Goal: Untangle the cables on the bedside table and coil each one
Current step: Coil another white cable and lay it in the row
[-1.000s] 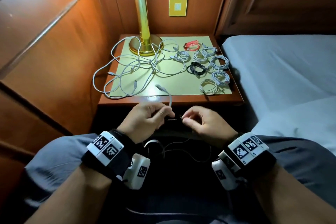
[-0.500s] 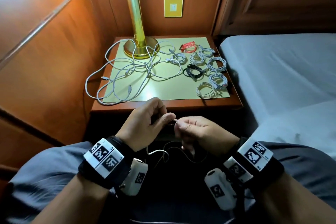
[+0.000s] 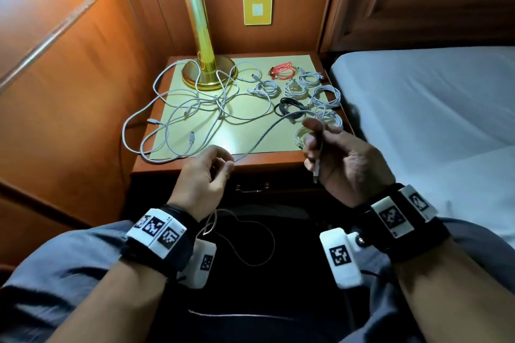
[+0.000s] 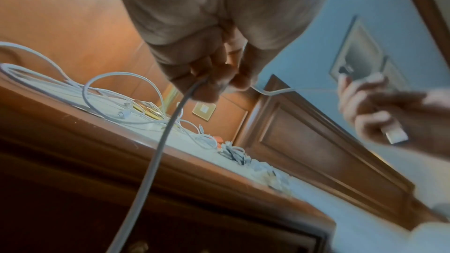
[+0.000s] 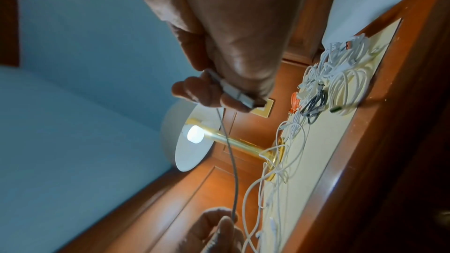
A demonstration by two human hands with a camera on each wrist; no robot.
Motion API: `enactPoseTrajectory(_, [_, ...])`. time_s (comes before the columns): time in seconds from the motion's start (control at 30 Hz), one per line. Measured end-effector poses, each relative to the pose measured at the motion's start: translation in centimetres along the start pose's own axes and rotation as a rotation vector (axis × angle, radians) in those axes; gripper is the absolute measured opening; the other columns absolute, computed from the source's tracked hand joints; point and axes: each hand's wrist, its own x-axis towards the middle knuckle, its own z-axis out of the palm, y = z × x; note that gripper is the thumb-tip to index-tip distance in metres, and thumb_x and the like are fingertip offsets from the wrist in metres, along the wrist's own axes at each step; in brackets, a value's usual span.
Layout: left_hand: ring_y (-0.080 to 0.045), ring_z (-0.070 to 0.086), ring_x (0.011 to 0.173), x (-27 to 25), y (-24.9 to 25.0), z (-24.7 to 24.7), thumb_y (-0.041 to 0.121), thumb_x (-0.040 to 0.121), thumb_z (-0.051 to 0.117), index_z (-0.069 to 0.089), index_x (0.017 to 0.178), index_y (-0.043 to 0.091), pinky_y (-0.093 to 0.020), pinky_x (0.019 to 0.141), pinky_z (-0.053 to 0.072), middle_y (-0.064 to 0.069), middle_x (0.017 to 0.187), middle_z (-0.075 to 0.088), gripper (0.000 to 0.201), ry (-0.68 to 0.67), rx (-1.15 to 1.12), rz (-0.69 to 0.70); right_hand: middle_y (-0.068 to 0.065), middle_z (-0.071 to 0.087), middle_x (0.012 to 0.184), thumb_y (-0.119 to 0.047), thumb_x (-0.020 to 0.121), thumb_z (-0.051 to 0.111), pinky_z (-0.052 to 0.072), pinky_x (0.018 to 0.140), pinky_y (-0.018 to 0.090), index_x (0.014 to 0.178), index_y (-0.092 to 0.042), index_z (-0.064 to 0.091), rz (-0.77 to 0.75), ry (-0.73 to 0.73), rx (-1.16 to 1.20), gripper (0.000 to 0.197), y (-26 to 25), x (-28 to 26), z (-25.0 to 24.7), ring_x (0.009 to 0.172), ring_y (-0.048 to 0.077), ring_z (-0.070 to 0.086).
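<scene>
A loose white cable [image 3: 262,136] runs between my two hands in front of the bedside table [image 3: 267,160]. My left hand [image 3: 227,163] pinches it near the table's front edge, and the slack hangs down onto my lap [image 3: 250,262]. The right hand [image 3: 315,147] grips the cable's end, with the plug [image 3: 316,172] sticking out below the fingers. The wrist views show the same: left fingers [image 4: 209,88] closed on the cable [image 4: 165,132], right fingers [image 5: 194,91] round the plug [image 5: 236,93]. A tangle of white cables [image 3: 192,111] lies on the table's left half.
Several coiled cables sit on the table's right side, among them a red one [image 3: 281,72] and a black one [image 3: 289,106]. A brass lamp [image 3: 206,64] stands at the back. A bed [image 3: 423,108] is on the right and wooden panelling [image 3: 69,78] on the left.
My hands have moved apart. The right hand rose to the right over the table's front corner with the plug end, drawing the cable out through the left hand's pinch.
</scene>
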Motion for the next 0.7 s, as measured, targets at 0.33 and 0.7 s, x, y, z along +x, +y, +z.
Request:
enactPoseTrajectory(0.33, [-0.006, 0.063, 0.069, -2.1, 1.9, 3.2, 0.011, 0.09, 0.072, 0.073, 0.091, 0.015, -0.021, 0.069, 0.05, 0.008, 0.077, 0.069, 0.004, -0.135, -0.077, 0.263, 0.003, 0.064, 0.105, -0.024, 0.085, 0.044, 0.048, 0.092, 0.033, 0.103, -0.01, 0.071, -0.365, -0.274, -1.573, 0.035, 4.2, 0.8, -0.8, 0.102, 0.021, 0.06])
enactPoseTrajectory(0.7, [-0.018, 0.059, 0.065, -1.8, 1.2, 2.7, 0.037, 0.087, 0.068, 0.062, 0.107, 0.031, -0.032, 0.064, 0.05, 0.002, 0.085, 0.065, 0.022, -0.161, -0.295, 0.081, -0.01, 0.046, 0.054, -0.024, 0.079, 0.039, 0.03, 0.049, 0.016, 0.062, -0.012, 0.049, 0.064, -0.218, -0.763, 0.024, 3.5, -0.5, 1.6, 0.05, 0.005, 0.037])
